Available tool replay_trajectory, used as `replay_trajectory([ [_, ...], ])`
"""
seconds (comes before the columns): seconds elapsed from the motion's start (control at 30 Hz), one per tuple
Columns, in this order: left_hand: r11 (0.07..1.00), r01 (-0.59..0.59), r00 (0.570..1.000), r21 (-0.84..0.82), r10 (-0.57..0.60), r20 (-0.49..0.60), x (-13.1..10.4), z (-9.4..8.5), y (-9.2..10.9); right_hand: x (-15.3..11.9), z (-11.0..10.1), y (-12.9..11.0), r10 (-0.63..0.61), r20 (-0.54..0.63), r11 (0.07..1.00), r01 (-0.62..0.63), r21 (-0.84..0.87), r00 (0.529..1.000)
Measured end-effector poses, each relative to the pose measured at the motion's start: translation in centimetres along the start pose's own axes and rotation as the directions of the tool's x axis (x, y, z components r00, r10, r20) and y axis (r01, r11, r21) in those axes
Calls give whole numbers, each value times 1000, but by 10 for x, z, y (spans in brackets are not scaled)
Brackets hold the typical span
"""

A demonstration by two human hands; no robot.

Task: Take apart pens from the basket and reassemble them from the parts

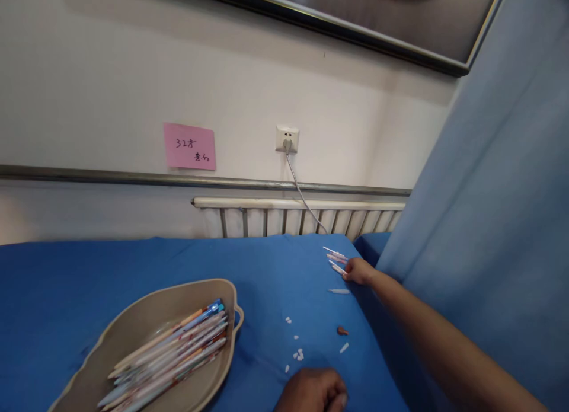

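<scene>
My right hand [358,271] reaches to the far right part of the blue cloth, its fingers pinched on the end of a slim white pen [338,268]. Just beyond lie more thin whitish pens [336,256], close together. Nearer to me is a single pale pen [339,291], apart from the hand. At the bottom edge my left hand [311,391] rests with curled fingers; whatever it may hold is hidden. Several small white pieces [299,355] are scattered just beyond it. A small brown piece [342,331] and a short white piece [344,347] lie to its right.
A beige basin [171,300] with a loop handle stands on the left, with many pens [173,355] in it. Blue cloth [267,270] covers the surface. Behind are a white rail [284,203] and a plugged socket [287,139]. A blue curtain [489,192] hangs right.
</scene>
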State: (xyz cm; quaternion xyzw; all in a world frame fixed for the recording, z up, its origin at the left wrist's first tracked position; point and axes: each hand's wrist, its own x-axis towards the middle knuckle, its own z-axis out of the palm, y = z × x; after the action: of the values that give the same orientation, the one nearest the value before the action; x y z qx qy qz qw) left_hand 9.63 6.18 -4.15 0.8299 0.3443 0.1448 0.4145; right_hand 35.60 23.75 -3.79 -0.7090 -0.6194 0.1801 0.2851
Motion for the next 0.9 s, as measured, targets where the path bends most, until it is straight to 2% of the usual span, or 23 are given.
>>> replay_trajectory([
  [0.1,999,-38,999,-4,38,-31,-2,-2,3,-11,-4,-5,59,125,998,-57,-23,990],
  [0.17,998,-55,998,3,55,-44,-4,-3,5,-20,-7,-9,83,145,997,-81,-19,986],
  [0.33,998,-67,994,-18,65,-92,-9,-5,12,-44,-20,-24,108,24,989,-109,96,994],
  [0.43,990,-53,987,-127,33,-157,-10,-5,18,-70,-23,-40,114,-41,964,-101,246,993],
  [0.53,952,-61,964,-301,-22,-265,-9,-7,19,-112,-15,-61,86,-7,900,-75,430,996],
  [0.63,896,-86,887,-435,-130,-442,-6,-11,15,-156,4,-82,41,52,826,-64,560,998],
  [0.7,872,-109,837,-477,-179,-518,-4,-15,13,-180,17,-93,12,92,782,-67,619,996],
  [0.77,860,-128,829,-494,-180,-529,-4,-19,13,-195,27,-101,-64,136,689,-55,723,989],
  [0.9,841,-142,856,-522,-160,-491,-3,-24,17,-204,35,-107,-85,159,628,-71,775,984],
])
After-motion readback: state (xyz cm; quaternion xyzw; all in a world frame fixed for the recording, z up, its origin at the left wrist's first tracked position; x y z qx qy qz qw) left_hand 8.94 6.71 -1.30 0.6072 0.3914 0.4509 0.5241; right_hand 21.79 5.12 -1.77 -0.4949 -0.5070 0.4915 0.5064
